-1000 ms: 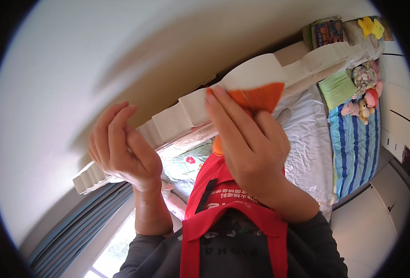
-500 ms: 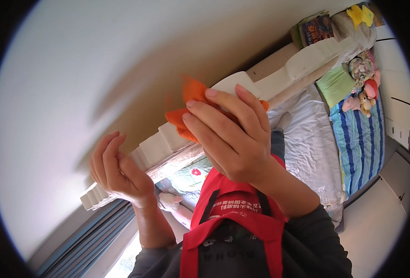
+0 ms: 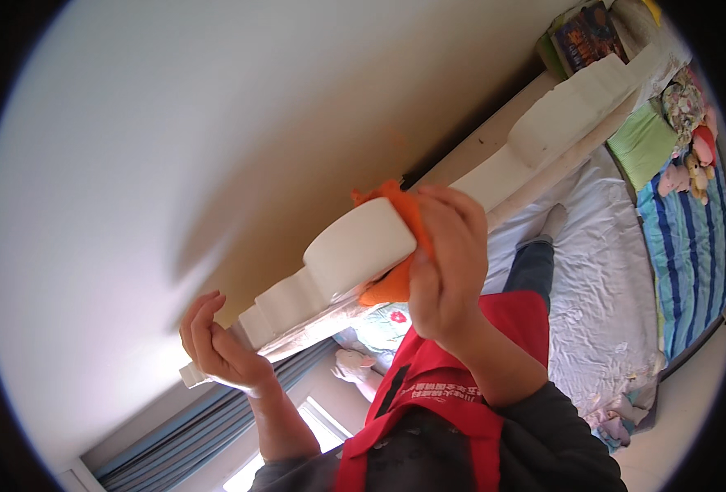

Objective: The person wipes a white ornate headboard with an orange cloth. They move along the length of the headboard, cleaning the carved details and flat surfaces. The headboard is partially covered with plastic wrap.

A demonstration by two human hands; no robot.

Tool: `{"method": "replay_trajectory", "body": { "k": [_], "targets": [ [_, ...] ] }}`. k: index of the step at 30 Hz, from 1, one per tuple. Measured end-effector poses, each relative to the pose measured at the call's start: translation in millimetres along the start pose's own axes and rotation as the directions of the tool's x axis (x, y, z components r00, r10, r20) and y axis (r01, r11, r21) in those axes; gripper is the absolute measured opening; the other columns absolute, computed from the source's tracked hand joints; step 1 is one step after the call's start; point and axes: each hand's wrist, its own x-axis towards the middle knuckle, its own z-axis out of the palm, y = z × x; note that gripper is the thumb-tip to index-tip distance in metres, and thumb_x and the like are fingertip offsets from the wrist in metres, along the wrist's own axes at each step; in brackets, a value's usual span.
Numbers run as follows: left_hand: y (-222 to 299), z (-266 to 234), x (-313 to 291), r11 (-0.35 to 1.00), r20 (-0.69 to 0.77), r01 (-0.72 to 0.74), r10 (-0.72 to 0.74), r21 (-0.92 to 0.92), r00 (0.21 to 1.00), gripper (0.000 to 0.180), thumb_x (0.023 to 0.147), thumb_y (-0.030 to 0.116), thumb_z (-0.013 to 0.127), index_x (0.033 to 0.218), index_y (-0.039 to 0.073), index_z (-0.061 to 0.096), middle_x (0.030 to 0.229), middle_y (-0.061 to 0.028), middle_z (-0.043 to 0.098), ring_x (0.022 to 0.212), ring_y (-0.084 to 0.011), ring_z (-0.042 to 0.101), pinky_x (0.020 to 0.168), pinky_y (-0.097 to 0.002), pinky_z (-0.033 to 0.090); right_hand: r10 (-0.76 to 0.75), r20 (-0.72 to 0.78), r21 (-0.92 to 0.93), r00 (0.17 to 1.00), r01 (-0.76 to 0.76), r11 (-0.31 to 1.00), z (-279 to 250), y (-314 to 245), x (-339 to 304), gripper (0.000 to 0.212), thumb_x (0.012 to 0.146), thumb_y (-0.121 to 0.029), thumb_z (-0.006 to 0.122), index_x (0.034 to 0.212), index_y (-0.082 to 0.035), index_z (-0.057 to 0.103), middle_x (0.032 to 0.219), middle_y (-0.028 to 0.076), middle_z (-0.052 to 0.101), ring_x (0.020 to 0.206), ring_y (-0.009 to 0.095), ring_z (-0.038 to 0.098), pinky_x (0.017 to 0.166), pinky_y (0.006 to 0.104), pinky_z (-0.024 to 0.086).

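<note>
My right hand is closed on an orange cloth. The cloth wraps over the right side of a raised, rounded part of a cream headboard with a stepped top edge. Part of the cloth lies behind the board, and my palm hides more of it. Toward the board's lower left end is my left hand, fingers loosely bent and apart, with nothing in it. Whether it touches the board I cannot tell.
A bed with a white wrinkled sheet lies below, my leg stretched over it. A blue striped quilt, green pillow and soft toys lie right. Books stand beyond. A pale wall rises behind the headboard.
The orange cloth, held up in front of the headboard before, is now against its raised part. My right hand has turned and moved down; my left hand has moved slightly right and down.
</note>
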Motion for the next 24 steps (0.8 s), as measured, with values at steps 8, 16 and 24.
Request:
{"method": "replay_trajectory", "body": {
  "k": [8, 16, 24],
  "targets": [
    [-1.6, 12.7, -6.8, 0.997, 0.019, 0.076, -0.075, -0.013, 0.997, 0.036, 0.093, 0.009, 0.036, 0.097, -0.002, 0.069, 0.107, -0.0160, 0.070, 0.099, -0.0269, 0.066, 0.091, -0.0400, 0.052, -0.129, 0.130, -0.369, 0.983, 0.169, 0.914, -49.3, 64.2, 11.5, 0.032, 0.081, -0.010, 0.066, 0.112, -0.003, 0.072, 0.110, 0.011, 0.067, 0.094, 0.030, 0.060, 0.085, 0.0414, 0.045],
    [-7.4, 23.8, -4.7, 0.995, 0.014, 0.097, -0.097, -0.019, 0.995, 0.037, 0.093, 0.011, 0.035, 0.098, -0.003, 0.069, 0.105, -0.0154, 0.071, 0.098, -0.0262, 0.065, 0.091, -0.0396, 0.052, -0.022, 0.239, -0.125, 0.971, 0.053, 0.991, -48.1, 40.3, 8.7, 0.038, 0.079, -0.010, 0.064, 0.115, -0.002, 0.074, 0.119, 0.008, 0.074, 0.088, 0.023, 0.059, 0.082, 0.0372, 0.045],
    [-5.8, 22.9, -1.4, 0.992, -0.006, 0.125, -0.125, 0.027, 0.992, 0.038, 0.093, 0.014, 0.037, 0.100, -0.003, 0.070, 0.102, -0.0141, 0.071, 0.097, -0.0260, 0.065, 0.089, -0.0389, 0.051, -0.103, 0.111, -0.210, 0.988, 0.124, 0.970, -43.3, 49.3, 2.2, 0.033, 0.073, -0.012, 0.071, 0.105, -0.004, 0.074, 0.107, 0.004, 0.072, 0.077, 0.021, 0.058, 0.066, 0.0329, 0.046]
  ]
}}
